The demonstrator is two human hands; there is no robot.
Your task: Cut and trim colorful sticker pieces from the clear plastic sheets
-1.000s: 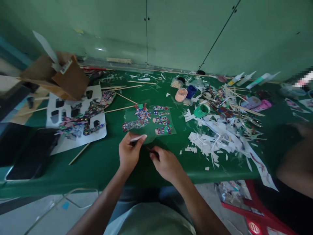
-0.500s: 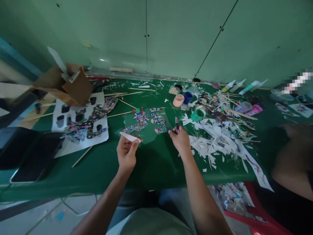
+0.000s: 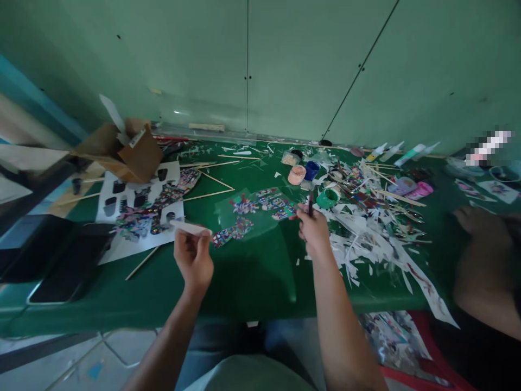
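Note:
My left hand (image 3: 194,259) is closed around a flat, pale, pointed strip (image 3: 189,228), its tip aimed left. Right beside those fingers is the left end of a colourful patterned cutout (image 3: 234,232); whether they pinch it I cannot tell. My right hand (image 3: 312,229) grips a slim dark pen-like tool (image 3: 310,204) held upright. Its fingertips meet the right edge of another patterned piece (image 3: 277,202). Between the hands, a clear sheet (image 3: 222,209) carries a small spiky patterned piece (image 3: 244,204).
Paper scraps (image 3: 358,244) and an open green paint pot (image 3: 328,198) lie right of my hand. Brushes and sticks are piled behind. At left are a cardboard box (image 3: 138,157), a printed sheet (image 3: 122,247) and a phone (image 3: 67,266). A co-worker's arm (image 3: 482,260) rests at far right.
My left hand has moved left and down with the pale strip. My right hand has shifted right, and the patterned pieces now sit at a different angle. The camera view has tilted slightly.

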